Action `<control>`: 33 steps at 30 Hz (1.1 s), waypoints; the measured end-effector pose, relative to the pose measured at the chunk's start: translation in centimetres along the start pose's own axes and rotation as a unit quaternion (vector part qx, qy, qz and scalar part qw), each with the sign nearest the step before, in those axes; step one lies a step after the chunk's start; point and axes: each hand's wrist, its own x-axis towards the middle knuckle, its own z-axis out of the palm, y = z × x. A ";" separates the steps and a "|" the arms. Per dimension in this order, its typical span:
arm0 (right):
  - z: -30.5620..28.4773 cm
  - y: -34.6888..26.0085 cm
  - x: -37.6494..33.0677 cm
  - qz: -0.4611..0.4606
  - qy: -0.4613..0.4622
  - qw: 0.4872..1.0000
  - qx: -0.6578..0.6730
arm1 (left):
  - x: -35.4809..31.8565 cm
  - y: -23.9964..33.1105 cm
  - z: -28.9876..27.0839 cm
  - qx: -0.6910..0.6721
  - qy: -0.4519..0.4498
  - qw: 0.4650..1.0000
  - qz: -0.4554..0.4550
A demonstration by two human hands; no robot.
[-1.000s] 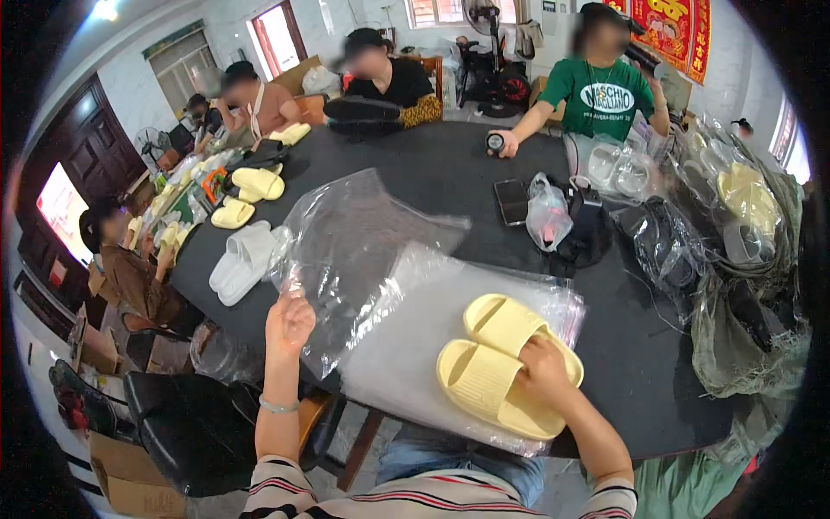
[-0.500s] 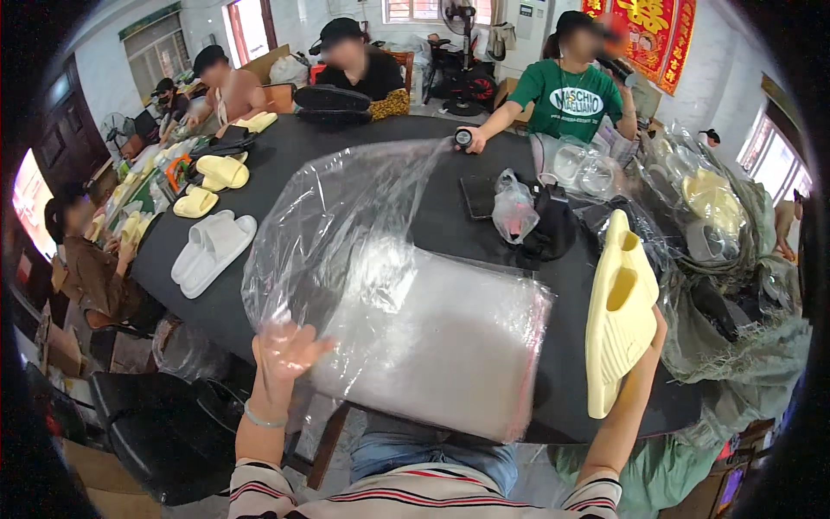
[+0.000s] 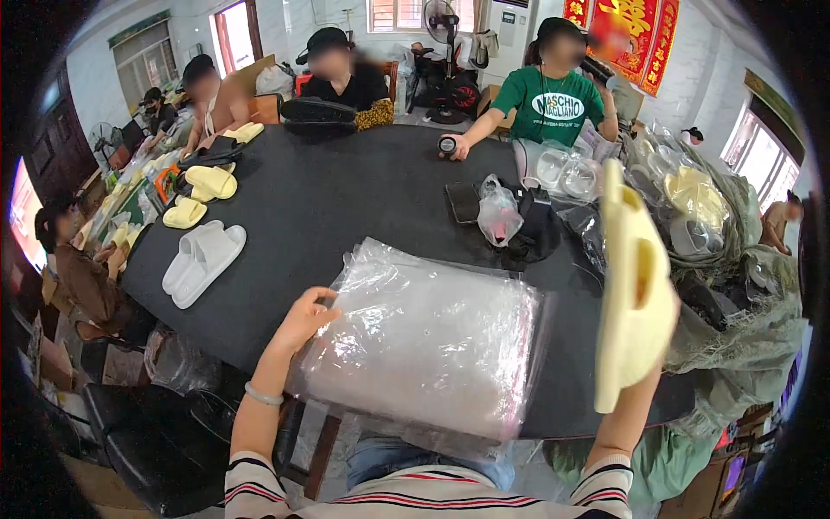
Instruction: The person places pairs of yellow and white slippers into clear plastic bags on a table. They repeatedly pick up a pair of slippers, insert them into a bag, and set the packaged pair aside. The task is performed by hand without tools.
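My left hand (image 3: 304, 318) rests open on the crinkled clear plastic bags (image 3: 424, 342) stacked at 6 o'clock on the matte black table (image 3: 346, 208), while my right hand, hidden behind them, holds the smooth pale-yellow foam slippers (image 3: 633, 285) upright at 3 o'clock.

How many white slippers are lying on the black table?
2: a pair of white foam slippers lies side by side near the table's left edge, left of the left hand. Others may be hidden.
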 end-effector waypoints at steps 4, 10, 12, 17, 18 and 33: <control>6.2 4.4 -0.4 -0.054 -0.214 0.955 -0.198 | 0.0 0.8 1.2 0.320 0.114 0.937 0.084; 14.7 13.0 -2.9 -0.181 -0.410 0.795 -0.408 | 0.3 -0.2 1.2 0.470 0.173 0.825 0.261; 14.7 13.9 -4.0 -0.144 -0.453 0.746 -0.466 | -0.6 0.0 1.6 0.390 0.179 0.869 0.245; 9.7 16.3 -4.0 -0.153 -0.367 0.824 -0.403 | -3.2 4.6 4.4 0.374 0.080 0.834 0.398; 8.5 16.5 -3.9 -0.173 -0.307 0.854 -0.384 | -3.4 5.9 5.4 0.400 0.028 0.812 0.423; 1.8 22.3 -5.7 0.239 -0.269 0.929 -0.088 | 5.8 9.4 13.1 0.651 -0.295 0.577 0.397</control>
